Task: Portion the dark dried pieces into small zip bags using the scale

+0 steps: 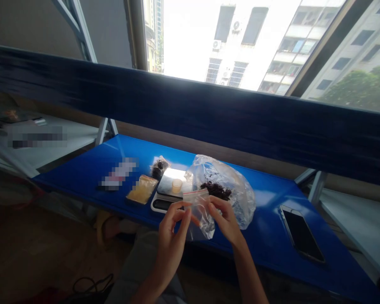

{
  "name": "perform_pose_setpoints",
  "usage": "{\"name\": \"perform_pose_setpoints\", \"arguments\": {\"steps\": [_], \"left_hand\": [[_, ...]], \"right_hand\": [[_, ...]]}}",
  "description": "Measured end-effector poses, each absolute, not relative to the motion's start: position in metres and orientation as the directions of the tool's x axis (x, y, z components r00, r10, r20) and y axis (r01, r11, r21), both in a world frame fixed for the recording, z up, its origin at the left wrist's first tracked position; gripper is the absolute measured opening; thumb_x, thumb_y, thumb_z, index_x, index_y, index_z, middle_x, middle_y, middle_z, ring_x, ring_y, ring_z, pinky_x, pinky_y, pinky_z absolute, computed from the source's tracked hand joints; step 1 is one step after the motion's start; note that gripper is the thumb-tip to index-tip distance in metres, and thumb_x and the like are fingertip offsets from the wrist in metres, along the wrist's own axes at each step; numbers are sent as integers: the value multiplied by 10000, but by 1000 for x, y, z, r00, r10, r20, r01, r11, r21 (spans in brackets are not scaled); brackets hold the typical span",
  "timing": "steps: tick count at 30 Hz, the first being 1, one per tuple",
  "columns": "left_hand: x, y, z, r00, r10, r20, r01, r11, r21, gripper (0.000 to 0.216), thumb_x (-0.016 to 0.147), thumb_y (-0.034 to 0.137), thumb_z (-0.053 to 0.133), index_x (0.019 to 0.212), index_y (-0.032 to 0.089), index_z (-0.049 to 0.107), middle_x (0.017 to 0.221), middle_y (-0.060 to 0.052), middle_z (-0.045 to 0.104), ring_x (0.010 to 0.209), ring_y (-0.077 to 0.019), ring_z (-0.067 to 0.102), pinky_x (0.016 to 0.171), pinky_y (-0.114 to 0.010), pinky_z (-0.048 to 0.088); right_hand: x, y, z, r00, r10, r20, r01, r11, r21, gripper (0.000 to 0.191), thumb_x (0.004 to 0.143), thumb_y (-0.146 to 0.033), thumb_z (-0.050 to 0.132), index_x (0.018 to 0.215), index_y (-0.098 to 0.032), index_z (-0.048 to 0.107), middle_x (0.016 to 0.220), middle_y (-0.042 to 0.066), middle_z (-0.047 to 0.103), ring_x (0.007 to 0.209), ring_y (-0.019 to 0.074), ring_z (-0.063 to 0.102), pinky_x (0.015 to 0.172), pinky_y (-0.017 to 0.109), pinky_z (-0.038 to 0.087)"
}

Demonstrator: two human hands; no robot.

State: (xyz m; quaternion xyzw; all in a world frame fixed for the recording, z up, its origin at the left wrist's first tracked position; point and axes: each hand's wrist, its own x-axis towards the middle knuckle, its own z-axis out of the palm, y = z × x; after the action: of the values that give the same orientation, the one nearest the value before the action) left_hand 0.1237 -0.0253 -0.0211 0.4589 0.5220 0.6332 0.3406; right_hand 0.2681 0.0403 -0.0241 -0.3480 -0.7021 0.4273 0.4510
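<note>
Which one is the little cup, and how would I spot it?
Look at the blue table under the window. Left of the big clear bag lies a flat scale, and the little cup stands on it, the only small pale round thing there.

Landmark: the scale (169,189) on the table (272,198). I note a small cup (176,185) on its platform. Just left of the scale lies a flat packet (142,189); behind it, a small filled bag (159,167). Right of it sits a large bag (228,190). A phone (300,233) lies well right. My hands (172,230) (225,219) hold a small zip bag (200,211) before the scale.
</note>
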Motion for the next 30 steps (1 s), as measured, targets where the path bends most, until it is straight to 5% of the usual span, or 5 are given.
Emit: {"name": "perform_pose_setpoints", "arguments": {"steps": [7,12,20,30], "left_hand": [[114,-15,-29,-203,933,296,114,-278,954,190,873,380,564,837,205,629,700,-16,706,728,-182,680,754,-287,497],[112,-16,-37,-211,895,393,156,-366,917,173,886,314,547,757,209,594,650,6,680,686,-160,656,720,-261,492],[101,-11,-37,-57,909,413,242,-389,889,212,889,277,535,702,203,602,657,-9,681,702,-169,647,730,-271,483],[80,-14,-26,-169,857,486,290,-429,856,278,914,284,491,719,194,667,707,-24,700,732,-169,627,749,-275,475]], "right_hand": [[264,26,-31,-198,907,372,69,391,-918,215,852,-380,614,779,-197,697,615,3,648,508,130,587,482,227,439],[261,20,-42,-243,909,340,25,356,-934,247,830,-394,636,695,-192,675,624,15,661,536,139,589,500,236,453],[236,19,-41,27,973,227,-93,229,-969,336,818,-451,632,607,-190,627,498,-31,530,452,97,454,447,214,360],[229,12,-27,-48,968,246,-76,242,-967,237,786,-402,682,695,-186,643,527,-30,556,474,111,511,460,224,363]]}}
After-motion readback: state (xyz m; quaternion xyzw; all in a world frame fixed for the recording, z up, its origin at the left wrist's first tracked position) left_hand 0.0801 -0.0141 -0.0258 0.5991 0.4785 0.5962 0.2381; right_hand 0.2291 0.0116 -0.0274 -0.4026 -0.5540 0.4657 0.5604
